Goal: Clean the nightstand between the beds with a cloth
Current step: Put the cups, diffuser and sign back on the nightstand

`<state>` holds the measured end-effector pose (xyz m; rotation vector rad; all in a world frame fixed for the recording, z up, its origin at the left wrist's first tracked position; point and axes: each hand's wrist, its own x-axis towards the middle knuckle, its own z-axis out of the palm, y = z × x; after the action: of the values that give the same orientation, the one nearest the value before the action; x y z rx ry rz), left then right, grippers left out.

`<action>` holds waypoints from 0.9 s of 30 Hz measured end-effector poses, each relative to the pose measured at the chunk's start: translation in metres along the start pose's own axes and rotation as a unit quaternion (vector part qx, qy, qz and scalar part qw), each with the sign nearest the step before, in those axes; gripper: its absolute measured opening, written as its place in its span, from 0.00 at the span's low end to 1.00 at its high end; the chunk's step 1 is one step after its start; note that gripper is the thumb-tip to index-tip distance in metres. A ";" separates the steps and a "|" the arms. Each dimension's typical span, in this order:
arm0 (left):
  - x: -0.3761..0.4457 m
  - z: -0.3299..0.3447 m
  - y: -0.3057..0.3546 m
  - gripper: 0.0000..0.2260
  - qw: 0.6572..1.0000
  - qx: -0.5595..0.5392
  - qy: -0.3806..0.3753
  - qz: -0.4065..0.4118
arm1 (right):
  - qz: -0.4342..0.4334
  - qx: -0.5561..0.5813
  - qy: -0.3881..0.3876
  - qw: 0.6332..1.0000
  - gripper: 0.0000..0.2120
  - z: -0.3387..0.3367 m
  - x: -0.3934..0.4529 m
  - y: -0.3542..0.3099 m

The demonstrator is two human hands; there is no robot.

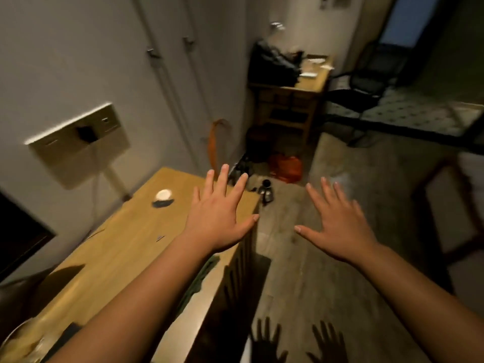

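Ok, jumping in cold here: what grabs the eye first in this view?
Two bare, spread hands, empty, dominate the centre: the left hand over the wooden nightstand edge, the right hand over the floor. Next, a small round white item on the nightstand's far end, and an orange bag on the floor beyond.

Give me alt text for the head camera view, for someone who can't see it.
Two bare hands stretch forward with fingers spread and empty, the left hand over the corner of a wooden nightstand, the right hand over the floor. A small white round object sits on the nightstand; a greenish cloth shows under the left forearm.
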<state>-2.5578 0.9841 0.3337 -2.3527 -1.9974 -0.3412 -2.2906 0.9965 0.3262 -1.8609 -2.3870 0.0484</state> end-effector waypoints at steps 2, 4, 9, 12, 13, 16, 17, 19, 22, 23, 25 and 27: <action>0.016 -0.005 0.049 0.38 0.998 -0.005 -0.001 0.055 | 0.062 0.002 0.017 0.998 0.46 -0.013 -0.033 0.042; 0.026 -0.008 0.091 0.39 0.995 -0.017 -0.003 0.097 | 0.105 -0.006 0.033 0.994 0.47 -0.022 -0.062 0.077; 0.037 -0.003 0.239 0.38 0.977 -0.054 0.010 0.204 | 0.237 -0.027 0.063 0.969 0.49 -0.050 -0.165 0.181; 0.032 0.002 0.325 0.38 0.962 -0.070 0.027 0.263 | 0.286 -0.040 0.060 0.956 0.49 -0.064 -0.230 0.235; 0.027 0.004 0.362 0.38 0.955 -0.079 0.028 0.285 | 0.306 -0.041 0.061 0.949 0.49 -0.069 -0.259 0.258; 0.010 0.010 0.456 0.38 0.931 -0.109 0.020 0.347 | 0.359 -0.050 0.068 0.929 0.48 -0.080 -0.335 0.317; 0.001 0.012 0.493 0.39 0.922 -0.116 0.018 0.369 | 0.381 -0.052 0.069 0.921 0.48 -0.085 -0.366 0.336; -0.014 0.016 0.551 0.39 0.908 -0.123 0.012 0.399 | 0.421 -0.058 0.068 0.903 0.47 -0.092 -0.413 0.365; -0.040 0.018 0.637 0.39 0.883 -0.135 -0.001 0.449 | 0.485 -0.065 0.074 0.869 0.48 -0.103 -0.484 0.398; -0.047 0.020 0.660 0.39 0.872 -0.137 -0.001 0.469 | 0.503 -0.070 0.076 0.858 0.48 -0.107 -0.503 0.406; -0.064 0.021 0.707 0.39 0.849 -0.143 -0.002 0.509 | 0.542 -0.073 0.084 0.833 0.48 -0.115 -0.543 0.420; -0.078 0.021 0.747 0.39 0.827 -0.152 -0.008 0.541 | 0.578 -0.077 0.089 0.808 0.48 -0.122 -0.577 0.432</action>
<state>-1.8353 0.7831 0.3827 -3.1653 -0.3416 -0.5583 -1.7219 0.5387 0.3652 -2.8943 -0.8398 -0.2102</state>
